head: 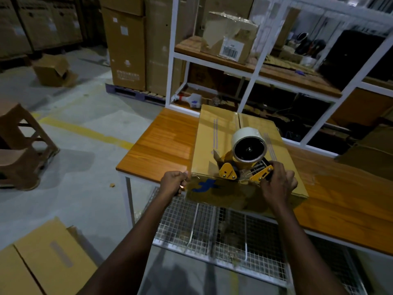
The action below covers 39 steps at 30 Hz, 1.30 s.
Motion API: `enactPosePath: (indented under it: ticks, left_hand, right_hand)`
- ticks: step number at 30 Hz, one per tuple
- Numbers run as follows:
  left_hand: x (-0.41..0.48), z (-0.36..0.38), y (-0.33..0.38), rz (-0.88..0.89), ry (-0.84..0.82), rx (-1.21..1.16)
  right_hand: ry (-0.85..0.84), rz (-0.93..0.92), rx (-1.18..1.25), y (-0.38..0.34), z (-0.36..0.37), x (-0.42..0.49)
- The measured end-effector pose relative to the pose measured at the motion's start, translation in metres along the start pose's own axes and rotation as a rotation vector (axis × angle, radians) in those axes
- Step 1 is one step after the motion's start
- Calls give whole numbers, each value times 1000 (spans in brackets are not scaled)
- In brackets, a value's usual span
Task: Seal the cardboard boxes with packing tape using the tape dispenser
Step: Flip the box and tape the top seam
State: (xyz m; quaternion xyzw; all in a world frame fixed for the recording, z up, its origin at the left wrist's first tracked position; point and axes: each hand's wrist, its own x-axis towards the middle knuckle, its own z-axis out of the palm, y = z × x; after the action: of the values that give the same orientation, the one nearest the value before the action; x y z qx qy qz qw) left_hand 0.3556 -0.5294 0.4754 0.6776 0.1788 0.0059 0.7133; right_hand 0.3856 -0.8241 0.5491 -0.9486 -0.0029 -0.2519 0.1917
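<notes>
We saw the white shelving rack [253, 81] standing behind the cardboard box [214, 135], its shelves loaded with cartons and clutter too dim for us to name. The wooden worktop [161, 143] lay under the box and stretched out to its left and right, and the box sat at the worktop's near edge. Far behind the box to the left, tall stacked cartons [127, 50] stood on a pallet, and a wire mesh shelf [191, 226] hung below the box, under the worktop. The box's top flaps were folded down, meeting in a seam that ran from its far edge toward us. The yellow-framed tape dispenser [228, 173] rested on the box's top at its near edge. The right hand [278, 185] was at the box's near right side, its fingers wrapped tightly round the dispenser's handle. The left hand [173, 182] was at the box's near left corner, fingers curled round that corner and the thumb against the front face. The white tape roll [248, 135] stood up from the dispenser above the middle of the box's top, with the open side of its core turned toward us. A blue logo [207, 185] marked the box's front face, between the two hands.
</notes>
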Motion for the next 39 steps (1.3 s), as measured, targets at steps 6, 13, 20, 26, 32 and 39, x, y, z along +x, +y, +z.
enactPosePath:
  ticks: [6,13,20,26,32,39]
  left_hand:
    - [8,5,-8,84,31,211]
    - [5,5,-11,132,-25,540]
    - [-9,8,-18,227,169,345]
    - [-39,41,-31,321,51,287]
    - [-37,28,-54,314,84,495]
    - [-34,21,-38,480,207,640]
  right_hand:
    - [-20,-68,-78,7,5,-3]
    - [-27,-97,-120,10,6,-4]
    - [-15,-103,-130,11,8,-5]
    - [-16,-94,-128,12,9,-6]
    - [-4,-84,-126,11,10,-6]
    - [-7,-85,-120,11,10,-8]
